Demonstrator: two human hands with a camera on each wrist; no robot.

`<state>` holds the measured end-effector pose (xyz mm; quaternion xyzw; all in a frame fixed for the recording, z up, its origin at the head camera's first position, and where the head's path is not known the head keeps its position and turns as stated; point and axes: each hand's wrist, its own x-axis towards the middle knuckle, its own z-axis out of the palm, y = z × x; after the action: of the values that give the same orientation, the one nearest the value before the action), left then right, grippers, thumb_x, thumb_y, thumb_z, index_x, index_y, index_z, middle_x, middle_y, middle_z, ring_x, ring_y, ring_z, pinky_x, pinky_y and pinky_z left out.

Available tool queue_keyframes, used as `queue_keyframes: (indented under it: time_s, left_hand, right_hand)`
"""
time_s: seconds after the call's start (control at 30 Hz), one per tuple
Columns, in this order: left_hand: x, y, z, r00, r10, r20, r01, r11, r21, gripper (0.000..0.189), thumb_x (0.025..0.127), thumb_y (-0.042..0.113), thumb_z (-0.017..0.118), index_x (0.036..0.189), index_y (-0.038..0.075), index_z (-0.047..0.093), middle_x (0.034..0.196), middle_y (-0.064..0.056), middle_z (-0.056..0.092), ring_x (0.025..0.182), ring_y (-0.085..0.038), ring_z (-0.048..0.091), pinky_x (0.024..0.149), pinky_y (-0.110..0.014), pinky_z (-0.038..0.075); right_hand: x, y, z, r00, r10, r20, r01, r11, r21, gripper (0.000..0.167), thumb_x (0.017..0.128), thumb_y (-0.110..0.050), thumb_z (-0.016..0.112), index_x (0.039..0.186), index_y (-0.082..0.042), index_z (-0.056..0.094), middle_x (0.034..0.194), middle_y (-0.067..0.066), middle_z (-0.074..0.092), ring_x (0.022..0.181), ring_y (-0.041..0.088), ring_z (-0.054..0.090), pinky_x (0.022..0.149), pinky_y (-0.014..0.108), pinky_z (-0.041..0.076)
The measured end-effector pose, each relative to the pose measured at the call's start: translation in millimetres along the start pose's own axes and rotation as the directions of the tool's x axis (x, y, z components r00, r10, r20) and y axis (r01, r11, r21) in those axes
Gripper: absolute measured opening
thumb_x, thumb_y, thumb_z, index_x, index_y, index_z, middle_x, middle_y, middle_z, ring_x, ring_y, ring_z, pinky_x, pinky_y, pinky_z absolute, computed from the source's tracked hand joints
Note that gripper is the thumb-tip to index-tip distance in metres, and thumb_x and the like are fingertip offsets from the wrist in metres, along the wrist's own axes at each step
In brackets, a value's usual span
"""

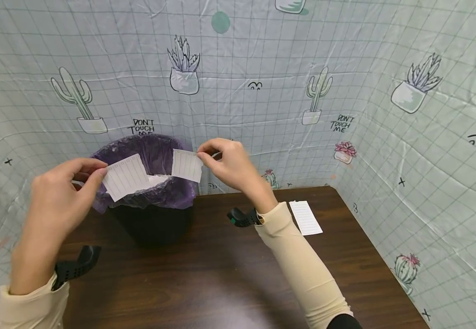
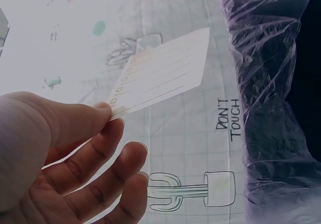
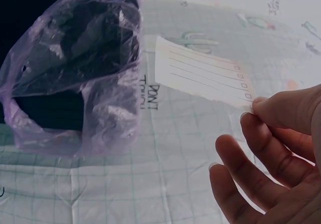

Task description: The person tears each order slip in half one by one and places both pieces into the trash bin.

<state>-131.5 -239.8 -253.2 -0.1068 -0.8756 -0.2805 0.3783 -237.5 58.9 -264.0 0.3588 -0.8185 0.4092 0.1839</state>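
Note:
My left hand (image 1: 58,194) pinches a lined piece of paper (image 1: 126,178) by its corner between thumb and index finger. In the left wrist view, small checkboxes run along one edge of that paper (image 2: 165,73). A second lined piece of paper (image 1: 186,165), with an uneven right edge, hangs from the thumb and index finger of my right hand (image 1: 235,167). Both pieces are held apart, over the opening of a black trash bin (image 1: 151,226) lined with a purple bag (image 1: 182,192). White paper (image 1: 158,179) shows inside the bin.
On the right of the brown wooden table (image 1: 229,269) lies another lined paper slip (image 1: 305,218), its top edge ragged. A cactus-print curtain (image 1: 238,105) hangs behind and along the sides. The bin stands at the table's back left, near the curtain.

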Motion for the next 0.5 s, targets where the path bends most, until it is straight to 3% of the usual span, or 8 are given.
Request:
queue_keyframes:
  time_s: [0.23, 0.5]
  left_hand:
    - [6.0, -4.7, 1.4, 1.000, -0.010, -0.015, 0.009, 1.000, -0.026, 0.014, 0.093, 0.006, 0.072, 0.103, -0.002, 0.077, 0.091, -0.025, 0.075, 0.077, 0.034, 0.041, 0.071, 0.003, 0.034]
    - [7.6, -13.6, 1.3, 0.998, -0.057, 0.012, 0.057, 0.998, 0.017, 0.016, 0.094, 0.010, 0.071, 0.105, 0.000, 0.077, 0.096, -0.024, 0.075, 0.076, 0.035, 0.040, 0.069, 0.002, 0.033]
  right_hand:
    - [9.3, -7, 6, 1.000, -0.016, 0.000, 0.016, 1.000, 0.018, 0.014, 0.100, -0.012, 0.066, 0.105, -0.003, 0.076, 0.102, 0.007, 0.076, 0.093, 0.016, 0.070, 0.082, 0.021, 0.056]
    - [16.3, -10, 15, 1.000, -0.004, 0.011, 0.004, 0.999, 0.045, 0.014, 0.101, -0.013, 0.066, 0.106, -0.004, 0.075, 0.102, 0.007, 0.076, 0.093, 0.015, 0.070, 0.082, 0.019, 0.055]
